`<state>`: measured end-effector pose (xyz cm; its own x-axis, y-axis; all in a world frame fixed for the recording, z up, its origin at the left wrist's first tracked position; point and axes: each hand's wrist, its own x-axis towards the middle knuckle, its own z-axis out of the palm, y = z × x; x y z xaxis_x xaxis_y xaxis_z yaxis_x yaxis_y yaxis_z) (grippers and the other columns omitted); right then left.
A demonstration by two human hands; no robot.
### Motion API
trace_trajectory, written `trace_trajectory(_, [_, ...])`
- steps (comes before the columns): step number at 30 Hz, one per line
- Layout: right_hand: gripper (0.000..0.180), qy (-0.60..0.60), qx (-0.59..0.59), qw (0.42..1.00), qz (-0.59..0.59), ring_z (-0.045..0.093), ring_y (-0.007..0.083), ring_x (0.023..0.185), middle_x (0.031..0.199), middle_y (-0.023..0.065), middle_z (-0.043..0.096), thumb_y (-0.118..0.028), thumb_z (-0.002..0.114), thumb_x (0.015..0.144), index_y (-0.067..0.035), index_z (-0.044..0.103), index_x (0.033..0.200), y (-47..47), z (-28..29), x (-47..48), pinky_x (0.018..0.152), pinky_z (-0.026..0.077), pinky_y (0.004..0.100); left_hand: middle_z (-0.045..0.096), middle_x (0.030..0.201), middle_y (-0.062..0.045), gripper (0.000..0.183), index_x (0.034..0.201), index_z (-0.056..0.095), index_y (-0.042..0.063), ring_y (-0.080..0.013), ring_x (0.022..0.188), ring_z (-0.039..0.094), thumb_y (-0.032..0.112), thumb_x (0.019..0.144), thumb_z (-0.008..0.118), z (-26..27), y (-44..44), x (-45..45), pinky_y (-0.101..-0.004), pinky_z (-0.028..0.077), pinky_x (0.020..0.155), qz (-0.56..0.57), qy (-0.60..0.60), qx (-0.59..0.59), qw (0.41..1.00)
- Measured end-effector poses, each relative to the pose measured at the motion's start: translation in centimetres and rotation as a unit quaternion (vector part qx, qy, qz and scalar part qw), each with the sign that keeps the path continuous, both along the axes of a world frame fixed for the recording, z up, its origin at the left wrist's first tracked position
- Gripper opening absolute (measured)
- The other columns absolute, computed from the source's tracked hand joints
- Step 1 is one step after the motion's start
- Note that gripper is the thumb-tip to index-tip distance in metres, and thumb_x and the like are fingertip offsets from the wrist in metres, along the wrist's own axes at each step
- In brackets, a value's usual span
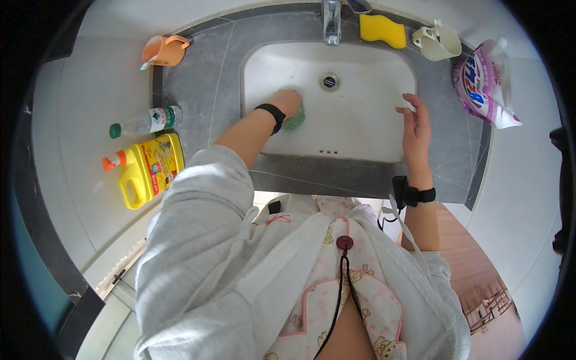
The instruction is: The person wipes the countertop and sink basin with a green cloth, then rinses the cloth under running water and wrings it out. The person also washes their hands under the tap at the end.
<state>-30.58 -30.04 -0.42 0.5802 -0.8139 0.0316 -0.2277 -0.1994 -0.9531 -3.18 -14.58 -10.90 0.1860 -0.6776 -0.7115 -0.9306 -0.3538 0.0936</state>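
My left hand (286,103) presses a green cloth or scouring pad (295,119) against the left side of the white sink basin (351,121); its fingers curl over it, so part of the green thing is hidden. Above the right edge of the basin is my right hand (416,126), fingers apart and slightly bent, holding nothing. Each wrist wears a black band. The round drain (330,82) lies at the basin's far middle, below the chrome faucet (332,22). Small dark specks dot the basin.
Behind the basin lies a yellow sponge (382,30), beside a cream cup (436,41). A purple-white refill pouch (486,85) stands at right. On the left are an orange cup (165,50), a clear plastic bottle (146,122) with a green cap and a yellow pump jug (150,168). The grey counter (220,76) surrounds the basin.
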Motion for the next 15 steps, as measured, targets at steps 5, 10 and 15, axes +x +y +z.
trace_trajectory(5, [0.026,-0.013,-0.024,1.0,0.013,0.061,0.0182,0.091,0.116,0.0095,0.055,-0.005,0.044,0.092,-0.002,0.048,0.118,0.2,0.8,-0.4,0.079,0.046,0.027,0.061,0.107,-0.016,0.036,0.109,0.06,0.007,-0.0316,0.099,0.058,0.003,0.073,0.056,3.9,1.6,0.6,-0.0396,0.047,0.082,0.037,0.087,-0.106,0.99])
trace_trajectory(10, [0.026,-0.03,-0.004,0.999,0.013,0.059,0.0171,0.093,0.117,0.0106,0.054,-0.005,0.044,0.093,-0.001,0.048,0.118,0.7,1.5,-0.1,0.081,0.046,0.0273,0.059,0.11,-0.01,0.041,0.11,0.058,0.015,-0.0287,0.1,0.056,0.005,0.071,0.062,9.4,4.3,1.5,-0.0361,0.045,0.084,0.05,0.129,-0.18,0.974])
trace_trajectory(15, [0.026,-0.081,-0.003,0.996,0.034,0.057,0.0167,0.096,0.116,0.0108,0.053,-0.005,0.043,0.093,0.0,0.048,0.117,1.4,1.9,1.0,0.082,0.048,0.0288,0.06,0.105,-0.009,0.035,0.105,0.057,0.013,-0.0297,0.097,0.056,0.002,0.072,0.06,13.7,6.4,2.0,-0.0353,0.046,0.081,0.071,0.157,-0.285,0.943])
